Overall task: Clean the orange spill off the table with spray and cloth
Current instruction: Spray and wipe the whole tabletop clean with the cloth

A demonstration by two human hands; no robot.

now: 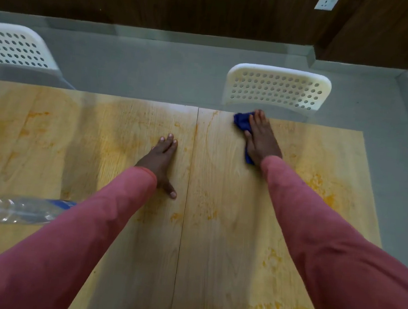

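Upper right of frame: right hand flat, fingers straight, pressing blue cloth on table | left hand flat, fingers straight, empty | bottle lower left | cloth likely soft, light; press from above | orange spill remains.

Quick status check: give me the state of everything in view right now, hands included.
Blue cloth: flat on table, under right hand.
Right hand: pressing cloth at far edge.
Left hand: flat on table, holding nothing.
Spray bottle: lying on its side, untouched.
Table: orange stains remain.
Two chairs: pushed in, unoccupied.
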